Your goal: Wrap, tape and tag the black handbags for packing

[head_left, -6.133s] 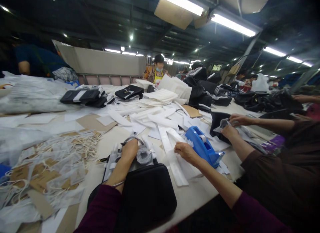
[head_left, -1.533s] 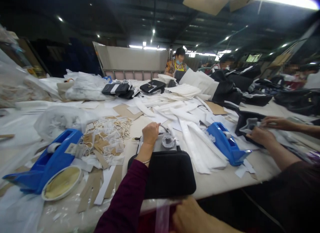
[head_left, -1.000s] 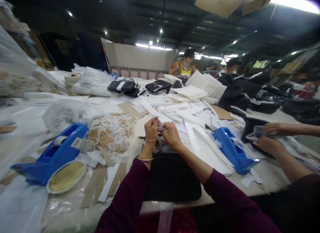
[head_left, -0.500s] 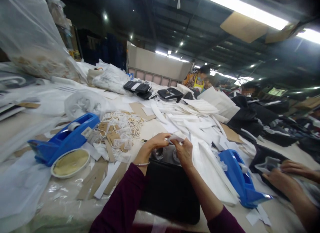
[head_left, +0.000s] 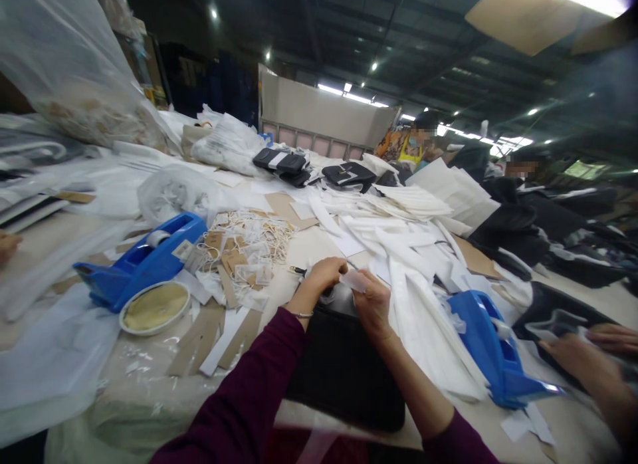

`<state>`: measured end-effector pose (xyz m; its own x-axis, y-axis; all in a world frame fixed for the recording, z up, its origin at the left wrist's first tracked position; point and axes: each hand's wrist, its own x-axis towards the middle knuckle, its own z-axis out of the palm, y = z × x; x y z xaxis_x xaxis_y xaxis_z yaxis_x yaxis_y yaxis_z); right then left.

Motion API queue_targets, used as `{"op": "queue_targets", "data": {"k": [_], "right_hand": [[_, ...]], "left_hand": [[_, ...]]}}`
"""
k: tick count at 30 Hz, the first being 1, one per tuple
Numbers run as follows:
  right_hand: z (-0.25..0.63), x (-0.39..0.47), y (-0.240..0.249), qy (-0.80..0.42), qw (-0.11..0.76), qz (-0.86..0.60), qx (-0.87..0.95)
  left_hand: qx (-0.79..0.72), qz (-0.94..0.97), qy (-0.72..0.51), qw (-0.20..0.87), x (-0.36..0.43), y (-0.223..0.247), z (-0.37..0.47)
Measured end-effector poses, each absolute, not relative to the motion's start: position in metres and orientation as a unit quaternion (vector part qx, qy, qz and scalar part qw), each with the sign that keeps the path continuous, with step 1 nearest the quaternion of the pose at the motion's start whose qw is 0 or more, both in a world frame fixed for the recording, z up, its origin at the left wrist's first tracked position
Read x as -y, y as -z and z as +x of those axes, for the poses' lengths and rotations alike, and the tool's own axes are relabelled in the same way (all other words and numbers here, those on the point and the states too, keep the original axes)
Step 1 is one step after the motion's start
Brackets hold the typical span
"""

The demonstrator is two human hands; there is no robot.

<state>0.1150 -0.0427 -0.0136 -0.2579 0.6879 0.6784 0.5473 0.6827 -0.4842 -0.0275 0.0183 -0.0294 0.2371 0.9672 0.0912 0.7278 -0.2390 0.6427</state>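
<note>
A black flat bag (head_left: 349,371) lies on the table in front of me, beneath both forearms. Above its far edge, my right hand (head_left: 373,301) pinches a small whitish piece of thin paper or film (head_left: 354,280). My left hand (head_left: 326,276) is beside it with curled fingers, close to the piece's left edge; what those fingers hold, if anything, is hidden. Something shiny and grey, partly covered by the hands, shows at the bag's far end. A pen-like object (head_left: 298,270) pokes out left of my left hand.
Blue tape dispensers stand left (head_left: 144,258) and right (head_left: 498,354). A round tub (head_left: 154,308), a heap of strung tags (head_left: 249,251) and white sheets (head_left: 423,318) cover the table. At right, a co-worker's hands (head_left: 583,354) handle a black item; another person's fingers show at far left.
The view has shifted, so the table appears slightly higher and to the right. My hands have parted a little, and the whitish piece now shows more fully by my right fingers.
</note>
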Motion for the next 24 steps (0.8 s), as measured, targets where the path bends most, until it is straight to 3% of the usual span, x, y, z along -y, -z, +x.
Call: {"op": "queue_targets", "data": {"k": [6,17,24], "right_hand": [[0.123,0.074,0.010,-0.009,0.414,-0.282,0.865],[0.129,0.128,0.013,0.044,0.320,-0.207,0.924],[0.127,0.145,0.030,0.054,0.326,-0.220,0.918]], "left_hand": [[-0.565,0.753,-0.236,0.240,-0.019,0.030,-0.028],[-0.531,0.773,-0.251,0.240,-0.029,0.041,-0.028],[-0.531,0.777,-0.239,0.240,-0.028,0.037,-0.027]]}}
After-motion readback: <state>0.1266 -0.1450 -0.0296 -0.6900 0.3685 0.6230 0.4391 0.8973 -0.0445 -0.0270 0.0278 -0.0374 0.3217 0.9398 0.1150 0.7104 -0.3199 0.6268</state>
